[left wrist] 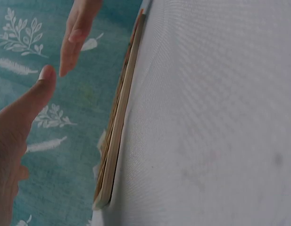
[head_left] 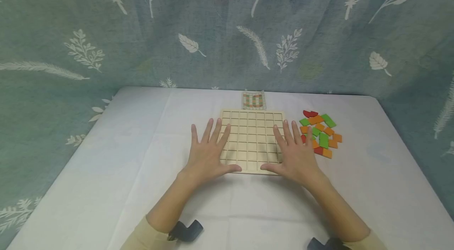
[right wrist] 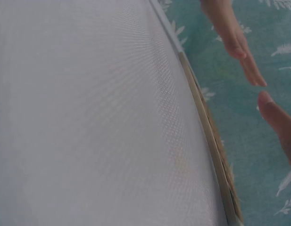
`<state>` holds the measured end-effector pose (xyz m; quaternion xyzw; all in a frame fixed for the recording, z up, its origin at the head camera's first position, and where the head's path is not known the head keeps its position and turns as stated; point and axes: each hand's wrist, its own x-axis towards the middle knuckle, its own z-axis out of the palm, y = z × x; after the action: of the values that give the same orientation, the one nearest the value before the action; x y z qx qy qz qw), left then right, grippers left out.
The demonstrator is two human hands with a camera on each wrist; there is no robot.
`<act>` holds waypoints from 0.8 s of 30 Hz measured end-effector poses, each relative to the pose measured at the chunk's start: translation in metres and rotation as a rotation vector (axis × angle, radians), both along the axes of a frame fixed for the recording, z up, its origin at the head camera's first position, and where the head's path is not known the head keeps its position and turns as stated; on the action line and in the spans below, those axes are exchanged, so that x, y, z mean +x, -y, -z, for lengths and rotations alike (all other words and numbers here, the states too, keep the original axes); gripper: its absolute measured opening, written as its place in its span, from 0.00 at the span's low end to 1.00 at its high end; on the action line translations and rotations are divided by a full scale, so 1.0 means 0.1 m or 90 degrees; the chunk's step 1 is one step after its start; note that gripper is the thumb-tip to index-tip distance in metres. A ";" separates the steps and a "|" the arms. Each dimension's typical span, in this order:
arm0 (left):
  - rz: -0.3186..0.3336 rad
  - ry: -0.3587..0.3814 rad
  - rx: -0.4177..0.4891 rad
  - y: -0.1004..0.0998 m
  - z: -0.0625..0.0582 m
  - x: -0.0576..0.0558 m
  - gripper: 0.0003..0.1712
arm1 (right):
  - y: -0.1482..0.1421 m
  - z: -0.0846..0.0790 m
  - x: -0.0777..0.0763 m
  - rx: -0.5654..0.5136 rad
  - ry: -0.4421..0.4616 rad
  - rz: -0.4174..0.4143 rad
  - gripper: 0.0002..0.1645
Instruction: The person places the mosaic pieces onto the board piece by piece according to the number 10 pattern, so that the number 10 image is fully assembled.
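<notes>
Both hands hover palm down above a pale wooden grid board (head_left: 252,143), fingers straight and spread. My left hand (head_left: 207,157) is over the board's left edge, its thumb pointing inward. Over the right edge is my right hand (head_left: 296,158), thumb also turned inward; neither hand holds anything. In the left wrist view the board (left wrist: 118,122) shows edge-on, lying on the cloth with the left hand (left wrist: 18,127) raised off it. The right wrist view shows the board's edge (right wrist: 209,136) and the right thumb (right wrist: 277,115) above it.
Flat green, orange and red pieces (head_left: 323,139) lie loosely piled right of the board, partly behind the right fingers. A small checked pattern card (head_left: 253,100) sits beyond the board's far edge. White cloth covers the table (head_left: 117,171); a leaf-patterned curtain (head_left: 213,29) hangs behind.
</notes>
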<state>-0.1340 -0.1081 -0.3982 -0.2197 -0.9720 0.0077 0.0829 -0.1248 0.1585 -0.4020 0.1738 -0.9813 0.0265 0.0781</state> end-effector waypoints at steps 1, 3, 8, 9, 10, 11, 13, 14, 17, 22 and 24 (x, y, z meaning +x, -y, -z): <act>0.000 0.000 0.000 0.00 0.00 0.00 0.68 | 0.00 0.00 0.00 -0.002 0.002 0.000 0.67; 0.000 0.002 0.001 0.00 0.00 0.00 0.69 | 0.00 0.00 0.00 0.000 -0.001 0.001 0.67; 0.003 0.003 0.002 0.00 0.00 0.00 0.69 | -0.02 0.00 0.00 0.004 -0.014 0.003 0.68; 0.003 0.004 0.003 0.00 0.00 0.00 0.69 | -0.03 0.00 0.00 0.005 -0.017 0.004 0.68; 0.003 0.004 0.004 0.00 0.00 0.00 0.69 | -0.04 -0.01 0.00 0.004 -0.017 0.004 0.68; 0.003 0.007 0.008 0.00 0.00 0.00 0.69 | -0.04 -0.01 0.01 0.005 -0.019 0.005 0.68; 0.003 0.013 0.016 0.01 0.00 0.00 0.69 | -0.06 -0.01 0.01 0.005 -0.022 0.005 0.68; 0.002 0.015 0.023 0.01 -0.01 0.00 0.69 | -0.07 -0.02 0.01 0.003 -0.023 0.005 0.68; 0.001 0.015 0.041 0.03 -0.01 0.00 0.69 | -0.10 -0.03 0.00 -0.015 -0.023 0.003 0.68; 0.008 0.014 0.074 0.05 0.00 -0.02 0.70 | -0.18 -0.04 -0.01 -0.060 -0.024 -0.006 0.68; 0.015 0.018 0.092 0.06 0.00 -0.03 0.70 | -0.23 -0.03 -0.01 -0.077 -0.026 -0.012 0.67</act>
<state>-0.1373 -0.1142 -0.3983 -0.2248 -0.9684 -0.0667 0.0847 -0.1258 0.1810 -0.3988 0.1784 -0.9745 0.0826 0.1078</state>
